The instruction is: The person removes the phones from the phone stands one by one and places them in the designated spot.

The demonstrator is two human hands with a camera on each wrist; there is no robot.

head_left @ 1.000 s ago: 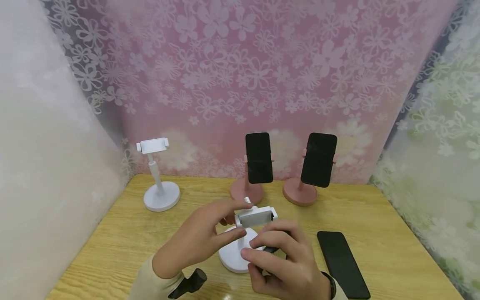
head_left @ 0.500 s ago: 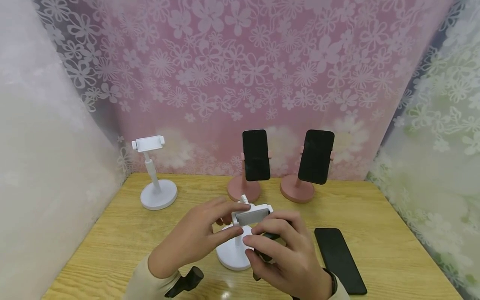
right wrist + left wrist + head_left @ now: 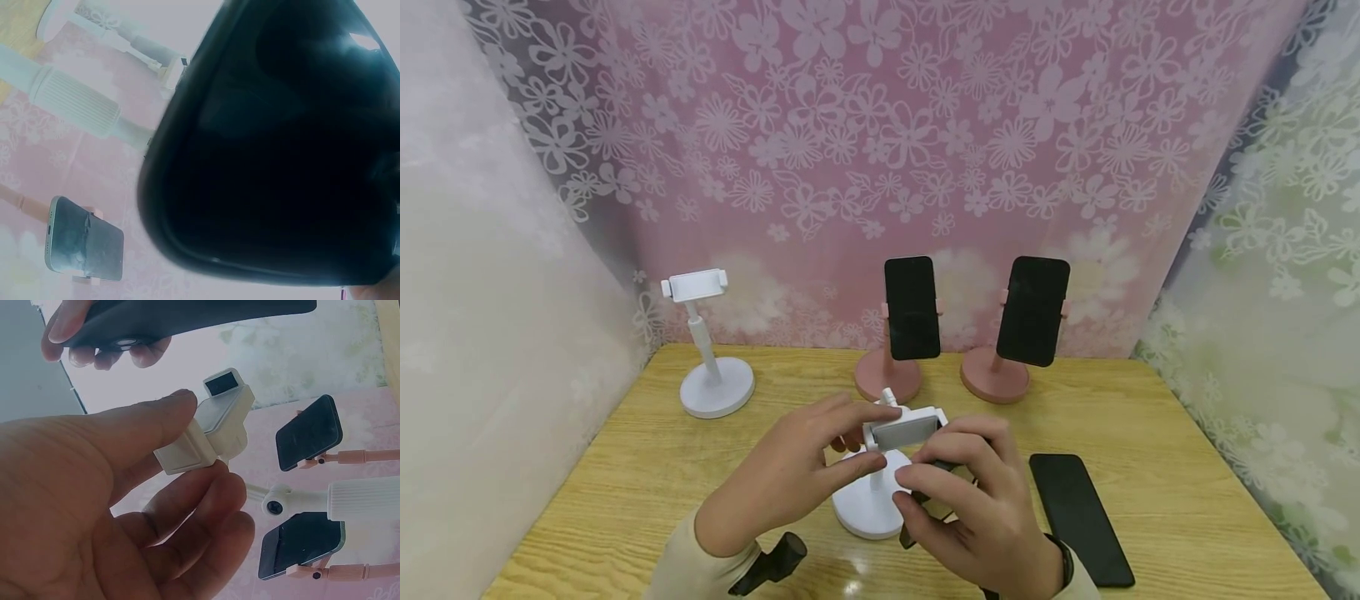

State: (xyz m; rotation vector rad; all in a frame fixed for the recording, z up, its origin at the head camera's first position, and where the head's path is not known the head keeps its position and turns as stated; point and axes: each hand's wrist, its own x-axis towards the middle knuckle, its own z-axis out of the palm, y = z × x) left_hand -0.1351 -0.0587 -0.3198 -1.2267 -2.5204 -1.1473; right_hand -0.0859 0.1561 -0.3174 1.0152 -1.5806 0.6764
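Observation:
My left hand point(image 3: 801, 458) pinches one end of the white phone clamp point(image 3: 906, 431) between thumb and index finger. In the left wrist view the clamp point(image 3: 222, 412) tilts on its ball joint, with a dark pad at its far end. Its white stand's round base point(image 3: 857, 504) sits on the table below. Just right of the clamp, my right hand point(image 3: 988, 508) grips a black smartphone point(image 3: 206, 322), apart from the clamp. That phone's glossy face point(image 3: 275, 162) fills most of the right wrist view.
Two pink stands at the back hold black smartphones, one in the middle point(image 3: 913, 307) and one at the right point(image 3: 1034, 310). Another white phone stand point(image 3: 717, 388) stands at the back left. A black phone point(image 3: 1081, 518) lies on the wooden table point(image 3: 640, 500) beside my right hand.
My right hand has shifted a little to the right, and the phone in it has turned slightly. The left hand keeps its pinch on the clamp. The head view has moved slightly.

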